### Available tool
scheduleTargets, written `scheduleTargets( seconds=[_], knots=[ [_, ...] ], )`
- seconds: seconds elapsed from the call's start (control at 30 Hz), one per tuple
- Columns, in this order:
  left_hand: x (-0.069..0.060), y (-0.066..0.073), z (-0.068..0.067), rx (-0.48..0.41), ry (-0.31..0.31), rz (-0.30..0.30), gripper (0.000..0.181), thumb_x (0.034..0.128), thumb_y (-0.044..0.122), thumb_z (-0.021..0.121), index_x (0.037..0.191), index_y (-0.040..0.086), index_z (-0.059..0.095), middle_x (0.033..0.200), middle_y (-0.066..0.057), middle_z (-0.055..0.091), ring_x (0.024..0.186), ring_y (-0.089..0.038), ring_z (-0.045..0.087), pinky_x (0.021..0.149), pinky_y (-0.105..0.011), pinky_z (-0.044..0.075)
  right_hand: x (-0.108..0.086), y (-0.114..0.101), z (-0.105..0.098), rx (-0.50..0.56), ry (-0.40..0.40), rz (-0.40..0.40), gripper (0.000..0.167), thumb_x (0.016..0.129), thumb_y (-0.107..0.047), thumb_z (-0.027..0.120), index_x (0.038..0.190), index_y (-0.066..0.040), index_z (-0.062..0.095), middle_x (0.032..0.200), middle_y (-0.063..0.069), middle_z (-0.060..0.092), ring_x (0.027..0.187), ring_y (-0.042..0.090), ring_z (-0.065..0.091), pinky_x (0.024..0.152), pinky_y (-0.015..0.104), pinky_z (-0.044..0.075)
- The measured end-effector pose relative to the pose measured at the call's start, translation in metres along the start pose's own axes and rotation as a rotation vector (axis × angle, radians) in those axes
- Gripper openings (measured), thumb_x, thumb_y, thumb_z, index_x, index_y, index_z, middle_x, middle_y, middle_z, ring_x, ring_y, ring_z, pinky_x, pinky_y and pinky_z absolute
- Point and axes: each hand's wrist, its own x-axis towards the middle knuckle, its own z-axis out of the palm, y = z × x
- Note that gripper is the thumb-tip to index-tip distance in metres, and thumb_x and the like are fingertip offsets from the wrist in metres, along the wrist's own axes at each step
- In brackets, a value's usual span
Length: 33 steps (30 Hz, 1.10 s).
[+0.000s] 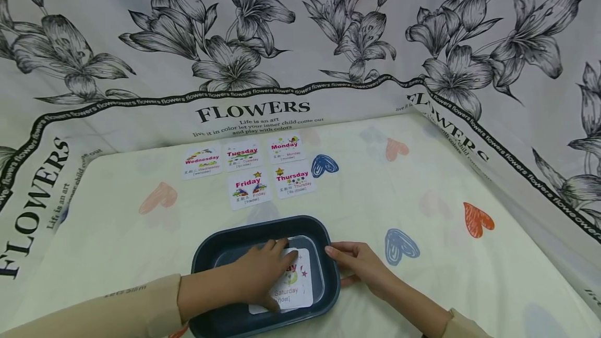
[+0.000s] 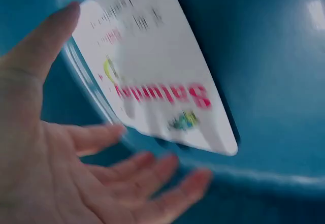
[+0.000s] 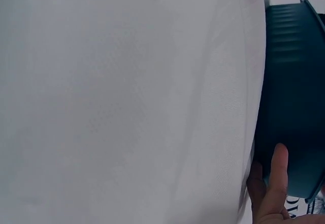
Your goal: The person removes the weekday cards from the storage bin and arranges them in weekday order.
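Note:
A dark blue tray (image 1: 263, 226) stands near the front of the table, with a white "Saturday" card (image 1: 300, 292) lying inside. Over that card my left hand (image 1: 260, 273) reaches with its fingers spread. In the left wrist view the thumb is by one card edge and the fingers (image 2: 167, 198) are apart beyond another edge; contact is hard to tell. My right hand (image 1: 363, 267) grips the tray's right side, thumb at the rim. The right wrist view has its fingers against the tray's outer wall (image 3: 289, 107).
Behind the tray lie several day cards in two rows: Wednesday (image 1: 202, 163), Tuesday (image 1: 243, 155), Monday (image 1: 287, 148), Friday (image 1: 249, 190) and Thursday (image 1: 295, 180). They rest on a pale cloth (image 1: 366, 197) printed with hearts. A flower-printed curtain (image 1: 300, 67) borders the back and sides.

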Motion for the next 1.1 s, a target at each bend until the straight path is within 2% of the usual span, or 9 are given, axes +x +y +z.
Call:
scheduleTargets(
  seconds=[0.07,0.13,0.4,0.67,0.83,1.1],
  knots=[
    [-0.002,0.005,0.001,0.033,-0.013,-0.042,0.101,0.0521,0.062,0.080,0.134,0.013,0.045,0.134,-0.015,0.042,0.114,-0.033,0.047,0.080,-0.054,0.049,0.000,0.000,0.000,-0.004,0.004,-0.004,0.067,0.083,-0.045,0.064,0.127,0.004,0.051,0.115,0.015,0.063,0.093,0.023,0.066,0.061,0.035,0.055],
    [-0.003,0.008,0.002,0.073,-0.020,-0.059,0.105,0.0493,0.063,0.080,0.133,0.010,0.045,0.132,-0.014,0.044,0.112,-0.032,0.048,0.079,-0.054,0.049,0.000,-0.001,0.000,-0.005,0.005,-0.009,0.067,0.083,-0.044,0.064,0.128,0.004,0.050,0.115,0.015,0.063,0.093,0.023,0.066,0.061,0.035,0.055],
    [0.000,0.009,0.005,0.172,0.003,-0.049,0.109,0.0492,0.066,0.078,0.134,0.007,0.043,0.125,-0.013,0.048,0.109,-0.029,0.051,0.075,-0.049,0.051,0.000,-0.001,0.002,0.010,-0.013,-0.006,0.065,0.085,-0.042,0.063,0.128,0.005,0.050,0.115,0.015,0.063,0.094,0.023,0.065,0.060,0.034,0.055],
    [0.002,0.013,0.006,0.197,0.004,-0.030,0.108,0.0494,0.065,0.078,0.135,0.010,0.043,0.128,-0.013,0.047,0.110,-0.031,0.052,0.077,-0.051,0.051,0.000,0.000,0.001,0.021,-0.016,-0.016,0.064,0.086,-0.041,0.062,0.128,0.005,0.049,0.114,0.015,0.063,0.092,0.024,0.066,0.059,0.035,0.055],
    [0.004,0.014,0.006,0.201,0.024,-0.002,0.114,0.0469,0.063,0.081,0.139,0.013,0.037,0.131,-0.011,0.044,0.113,-0.030,0.050,0.084,-0.055,0.047,0.001,0.002,0.000,0.020,-0.019,-0.027,0.063,0.087,-0.039,0.061,0.128,0.006,0.048,0.114,0.016,0.063,0.093,0.025,0.066,0.059,0.036,0.055],
    [0.006,0.010,0.006,0.149,0.041,0.031,0.118,0.0435,0.058,0.084,0.141,0.013,0.034,0.131,-0.008,0.041,0.110,-0.023,0.046,0.090,-0.044,0.047,0.001,0.001,0.000,0.032,-0.025,-0.031,0.062,0.087,-0.039,0.061,0.128,0.006,0.049,0.113,0.015,0.064,0.093,0.024,0.066,0.060,0.036,0.055]
  ],
)
